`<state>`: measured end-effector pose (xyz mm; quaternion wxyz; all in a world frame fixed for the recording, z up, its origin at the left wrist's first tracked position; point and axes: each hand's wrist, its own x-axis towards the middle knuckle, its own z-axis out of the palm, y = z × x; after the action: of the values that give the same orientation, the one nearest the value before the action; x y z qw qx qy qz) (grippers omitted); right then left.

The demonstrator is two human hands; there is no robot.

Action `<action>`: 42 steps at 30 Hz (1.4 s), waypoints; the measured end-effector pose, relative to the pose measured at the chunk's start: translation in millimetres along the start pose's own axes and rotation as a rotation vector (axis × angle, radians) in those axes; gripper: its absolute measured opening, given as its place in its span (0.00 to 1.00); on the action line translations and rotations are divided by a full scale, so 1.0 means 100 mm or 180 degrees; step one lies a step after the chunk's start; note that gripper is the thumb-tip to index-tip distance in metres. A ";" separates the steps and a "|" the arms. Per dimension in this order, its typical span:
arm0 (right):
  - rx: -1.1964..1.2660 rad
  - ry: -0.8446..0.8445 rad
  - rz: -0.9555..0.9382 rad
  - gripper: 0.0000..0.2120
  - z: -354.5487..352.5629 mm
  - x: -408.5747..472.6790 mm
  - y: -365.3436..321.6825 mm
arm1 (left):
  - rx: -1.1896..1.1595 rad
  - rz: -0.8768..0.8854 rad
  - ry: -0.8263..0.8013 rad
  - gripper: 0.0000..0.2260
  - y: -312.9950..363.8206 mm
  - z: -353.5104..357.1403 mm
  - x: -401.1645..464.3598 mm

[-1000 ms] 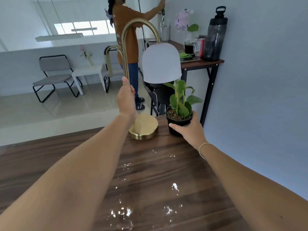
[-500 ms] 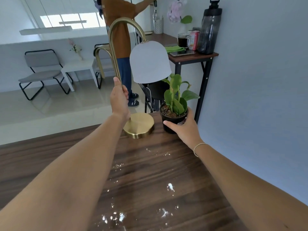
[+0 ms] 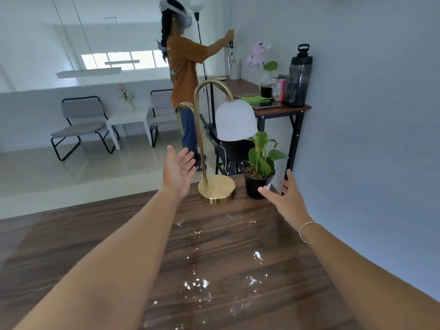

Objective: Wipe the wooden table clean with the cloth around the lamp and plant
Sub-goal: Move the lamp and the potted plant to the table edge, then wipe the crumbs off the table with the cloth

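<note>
Both hands have just let go. Half a second ago the left hand point(image 3: 179, 168) was wrapped around the brass stem of the lamp point(image 3: 215, 144) and the right hand point(image 3: 284, 198) cupped the black pot of the plant point(image 3: 259, 173); now both are spread and empty. The left hand hangs just left of the stem with its fingers fanned and no contact showing. The right hand hovers just right of the pot, thumb near the label, apparently not touching.

The lamp stands upright on its round base at the far edge of the wooden table point(image 3: 71, 234). The plant stands upright just right of the lamp, under its white shade. In my judgement this ends the placing of the two things; they sit parked at the back, leaving the nearer wood open for wiping.

That wood is not clean. White specks and wet-looking smears point(image 3: 197, 283) scatter nearer the camera than the lamp, running from just before its base down to the bottom of the view. No cloth lies on this table or in either hand, so the wiping is not yet begun and a cloth must first be fetched. A folded green cloth point(image 3: 254, 99) lies on the desk point(image 3: 281, 111) beyond the lamp; whether it is the one meant, I cannot tell.

By count: one lamp, one plant, two empty hands, and one other person point(image 3: 184, 75) standing beyond the lamp.
</note>
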<state>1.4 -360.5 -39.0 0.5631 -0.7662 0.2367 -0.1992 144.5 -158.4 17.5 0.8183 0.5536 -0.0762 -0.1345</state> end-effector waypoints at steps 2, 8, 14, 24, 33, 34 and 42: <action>-0.0041 0.0039 0.0074 0.47 -0.06 -0.09 0.00 | -0.0030 -0.0083 -0.0006 0.30 -0.04 -0.05 -0.11; -0.0151 0.0172 0.0010 0.42 -0.19 -0.97 -0.08 | -0.0020 -0.0138 -0.0198 0.28 -0.03 -0.37 -0.74; -0.0467 0.0187 0.0122 0.38 -0.43 -1.74 0.14 | 0.0320 -0.0281 -0.0263 0.30 -0.26 -0.65 -1.44; -0.2956 0.0083 0.0317 0.43 -0.76 -2.76 0.42 | 0.0696 -0.0292 0.0118 0.28 -0.38 -0.92 -2.79; -0.3222 0.0331 0.0681 0.46 -0.79 -3.16 0.69 | 0.1613 -0.0244 0.0602 0.23 -0.33 -1.29 -3.41; -0.3266 0.0348 0.0635 0.45 -0.77 -3.15 0.69 | 0.1746 -0.0190 0.0655 0.22 -0.29 -1.34 -3.41; -0.3457 -0.0014 0.0334 0.43 -0.47 -2.80 0.62 | 0.2802 0.0203 0.0511 0.15 -0.11 -1.89 -3.05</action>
<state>-259.9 -247.9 -95.8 0.0961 -0.9344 0.3424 -0.0183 -95.7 98.4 -56.6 0.5118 0.8552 -0.0795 -0.0206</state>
